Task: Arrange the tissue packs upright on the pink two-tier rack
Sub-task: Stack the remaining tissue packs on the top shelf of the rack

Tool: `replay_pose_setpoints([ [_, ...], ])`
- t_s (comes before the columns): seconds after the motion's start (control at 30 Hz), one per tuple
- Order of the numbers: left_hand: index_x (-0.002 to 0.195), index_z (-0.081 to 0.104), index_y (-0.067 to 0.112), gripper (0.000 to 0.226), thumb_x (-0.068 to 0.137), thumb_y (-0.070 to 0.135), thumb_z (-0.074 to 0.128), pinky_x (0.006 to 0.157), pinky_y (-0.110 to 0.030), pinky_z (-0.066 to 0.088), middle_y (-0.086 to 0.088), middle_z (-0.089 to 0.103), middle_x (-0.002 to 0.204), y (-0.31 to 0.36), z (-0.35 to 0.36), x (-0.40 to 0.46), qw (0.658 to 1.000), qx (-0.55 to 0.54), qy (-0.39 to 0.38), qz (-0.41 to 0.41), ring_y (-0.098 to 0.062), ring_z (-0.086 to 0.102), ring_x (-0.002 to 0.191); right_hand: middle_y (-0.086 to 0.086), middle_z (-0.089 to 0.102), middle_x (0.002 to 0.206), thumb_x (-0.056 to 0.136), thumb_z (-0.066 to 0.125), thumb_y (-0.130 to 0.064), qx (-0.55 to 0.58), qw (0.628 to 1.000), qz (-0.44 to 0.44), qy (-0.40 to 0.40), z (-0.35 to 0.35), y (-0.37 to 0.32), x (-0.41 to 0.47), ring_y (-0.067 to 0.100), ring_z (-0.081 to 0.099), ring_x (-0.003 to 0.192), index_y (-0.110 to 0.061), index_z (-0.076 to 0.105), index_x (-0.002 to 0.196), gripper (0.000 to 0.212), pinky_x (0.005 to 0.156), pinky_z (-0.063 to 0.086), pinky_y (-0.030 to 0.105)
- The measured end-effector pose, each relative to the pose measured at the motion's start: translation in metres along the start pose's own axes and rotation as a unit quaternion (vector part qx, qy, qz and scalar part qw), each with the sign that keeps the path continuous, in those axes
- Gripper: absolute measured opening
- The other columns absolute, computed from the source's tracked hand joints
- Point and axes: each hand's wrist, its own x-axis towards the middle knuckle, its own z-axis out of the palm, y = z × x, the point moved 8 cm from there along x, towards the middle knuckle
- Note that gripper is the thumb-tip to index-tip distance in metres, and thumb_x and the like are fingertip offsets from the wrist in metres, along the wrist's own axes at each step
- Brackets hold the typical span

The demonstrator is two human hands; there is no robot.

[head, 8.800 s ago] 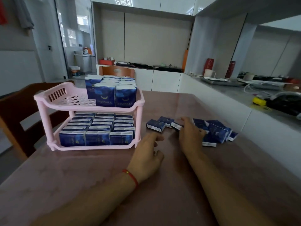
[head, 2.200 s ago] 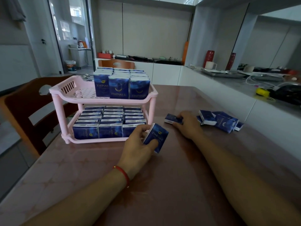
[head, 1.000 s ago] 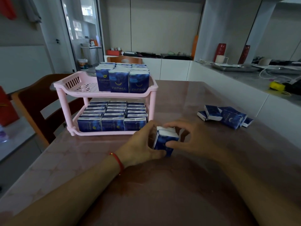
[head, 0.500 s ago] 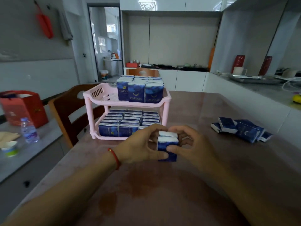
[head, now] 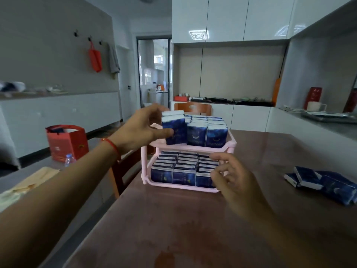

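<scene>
Nearest the camera, the person's right hand (head: 234,177) hovers over the glossy brown tabletop (head: 193,229) with its fingers loosely curled and spread, holding nothing; its fingertips (head: 214,174) sit just in front of the lower tier of the pink two-tier plastic rack (head: 230,143), near that tier's right front corner. Behind those fingertips the lower tier is packed with rows of dark blue tissue packs (head: 181,167) standing upright. Well to the right of the right hand, a loose heap of the same blue packs (head: 324,182) lies flat on the table.

Farther out, the left hand (head: 143,130), a red string (head: 112,145) at its wrist, pinches a small stack of blue tissue packs with white tops (head: 174,129): thumb across the front, fingers curled behind. The stack stands upright at the left front of the upper tier, touching the upright packs (head: 206,133) already ranged to the right of the thumb. Whether it rests on the tier cannot be told.

Beyond the fingers a wooden chair back (head: 193,108) shows
</scene>
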Motion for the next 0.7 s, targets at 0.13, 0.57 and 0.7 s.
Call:
replay_pose_setpoints([
  [0.13,0.122,0.058,0.019,0.043,0.084,0.013,0.078,0.092,-0.037,0.058,-0.003,0.069,0.116,-0.028,-0.004,0.033,0.999,0.021,-0.011,-0.047,-0.017,0.067,0.107,-0.007,0.068,0.097,0.089,0.066,0.0,-0.03,0.999,0.004,0.035,0.0,0.02,-0.01,0.013,0.067,0.083,-0.027,0.064,0.112,0.035,0.068,0.055,0.021],
  [0.57,0.129,0.051,0.022,0.056,0.082,0.02,0.081,0.078,-0.03,0.058,-0.001,0.058,0.124,-0.052,0.021,0.057,0.985,0.126,-0.064,-0.099,-0.018,0.064,0.103,-0.002,0.068,0.089,0.082,0.068,0.006,-0.082,0.995,0.01,0.059,-0.017,0.046,-0.021,0.018,0.067,0.071,-0.037,0.063,0.107,0.05,0.058,0.056,0.032],
  [0.7,0.139,0.042,0.025,0.07,0.082,0.016,0.081,0.087,-0.037,0.058,-0.003,0.054,0.125,-0.05,0.025,0.054,0.984,0.101,-0.07,-0.126,-0.023,0.062,0.109,-0.003,0.067,0.094,0.081,0.068,0.007,-0.103,0.993,0.005,0.058,-0.017,0.048,-0.021,0.019,0.067,0.071,-0.039,0.062,0.108,0.053,0.06,0.056,0.036],
])
